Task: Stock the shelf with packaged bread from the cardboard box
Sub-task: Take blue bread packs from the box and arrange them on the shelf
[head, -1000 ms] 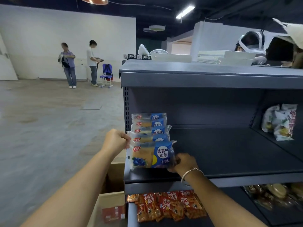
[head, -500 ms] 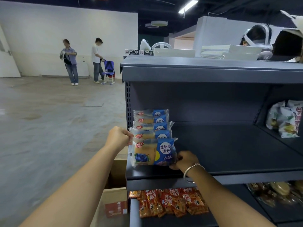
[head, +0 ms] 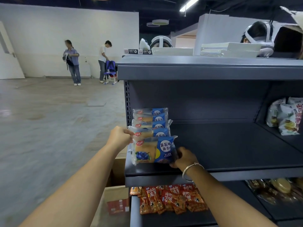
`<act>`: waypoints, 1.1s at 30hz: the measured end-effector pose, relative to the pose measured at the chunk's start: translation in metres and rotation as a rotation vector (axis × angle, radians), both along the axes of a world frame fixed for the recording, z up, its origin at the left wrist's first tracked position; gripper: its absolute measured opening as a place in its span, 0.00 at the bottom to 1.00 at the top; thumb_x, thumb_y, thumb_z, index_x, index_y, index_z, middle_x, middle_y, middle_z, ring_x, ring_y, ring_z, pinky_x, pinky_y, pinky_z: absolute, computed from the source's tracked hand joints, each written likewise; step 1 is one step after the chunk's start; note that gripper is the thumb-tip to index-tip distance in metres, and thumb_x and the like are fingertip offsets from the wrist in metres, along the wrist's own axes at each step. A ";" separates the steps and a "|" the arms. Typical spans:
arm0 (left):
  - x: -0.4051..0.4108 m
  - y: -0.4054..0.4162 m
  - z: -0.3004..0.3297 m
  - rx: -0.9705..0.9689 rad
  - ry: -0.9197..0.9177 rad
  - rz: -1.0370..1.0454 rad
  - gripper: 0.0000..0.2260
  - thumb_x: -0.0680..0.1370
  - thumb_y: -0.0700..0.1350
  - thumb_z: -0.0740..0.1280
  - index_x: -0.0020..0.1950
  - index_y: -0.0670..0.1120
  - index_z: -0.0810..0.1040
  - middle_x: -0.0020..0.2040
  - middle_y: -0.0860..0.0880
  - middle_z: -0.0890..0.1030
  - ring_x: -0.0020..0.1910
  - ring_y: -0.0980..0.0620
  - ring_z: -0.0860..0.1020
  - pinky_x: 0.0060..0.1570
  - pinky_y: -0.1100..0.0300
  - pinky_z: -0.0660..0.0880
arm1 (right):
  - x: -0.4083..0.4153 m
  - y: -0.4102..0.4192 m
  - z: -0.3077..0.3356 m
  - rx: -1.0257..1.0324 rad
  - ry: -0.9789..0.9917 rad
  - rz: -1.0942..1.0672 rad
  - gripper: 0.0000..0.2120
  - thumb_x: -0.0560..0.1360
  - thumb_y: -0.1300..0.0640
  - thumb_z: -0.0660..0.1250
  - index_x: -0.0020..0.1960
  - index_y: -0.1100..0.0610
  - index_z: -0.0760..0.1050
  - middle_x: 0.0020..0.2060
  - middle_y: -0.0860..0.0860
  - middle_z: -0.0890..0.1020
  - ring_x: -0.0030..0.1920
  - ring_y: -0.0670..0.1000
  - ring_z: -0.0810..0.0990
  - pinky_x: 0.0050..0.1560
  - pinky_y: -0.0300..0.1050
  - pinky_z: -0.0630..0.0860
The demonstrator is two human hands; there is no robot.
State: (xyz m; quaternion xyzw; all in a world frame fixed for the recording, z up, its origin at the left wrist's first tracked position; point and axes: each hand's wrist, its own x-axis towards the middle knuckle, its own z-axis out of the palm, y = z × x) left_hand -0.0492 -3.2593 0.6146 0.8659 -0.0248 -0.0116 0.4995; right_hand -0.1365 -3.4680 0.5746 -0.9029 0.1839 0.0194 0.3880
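A white wall closes the far end of a bare grey concrete floor. Against it, two people stand near a blue chair. The ceiling is dark, with a bright strip light and round fixtures. A white panel, perhaps a door, leans at the far left. A white partition rises behind the dark gondola unit.
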 end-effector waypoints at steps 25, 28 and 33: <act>-0.115 -0.019 -0.037 0.209 -0.150 0.111 0.39 0.68 0.48 0.73 0.75 0.47 0.57 0.73 0.43 0.63 0.73 0.39 0.61 0.65 0.37 0.66 | -0.109 -0.036 -0.016 -0.147 -0.068 0.032 0.51 0.71 0.45 0.70 0.75 0.50 0.33 0.76 0.54 0.39 0.77 0.57 0.42 0.76 0.55 0.49; -0.148 -0.033 -0.051 0.188 -0.132 0.097 0.39 0.67 0.46 0.69 0.75 0.47 0.56 0.74 0.43 0.61 0.73 0.38 0.60 0.67 0.39 0.64 | -0.138 -0.050 -0.029 -0.135 -0.052 0.024 0.51 0.70 0.44 0.70 0.75 0.50 0.33 0.76 0.54 0.39 0.77 0.57 0.41 0.76 0.56 0.50; -0.204 -0.061 -0.083 0.225 0.009 0.047 0.36 0.72 0.38 0.65 0.77 0.47 0.53 0.75 0.43 0.60 0.73 0.40 0.62 0.69 0.45 0.65 | -0.180 -0.074 -0.057 -0.134 0.058 0.000 0.52 0.70 0.43 0.69 0.75 0.50 0.33 0.76 0.54 0.40 0.76 0.58 0.42 0.76 0.56 0.50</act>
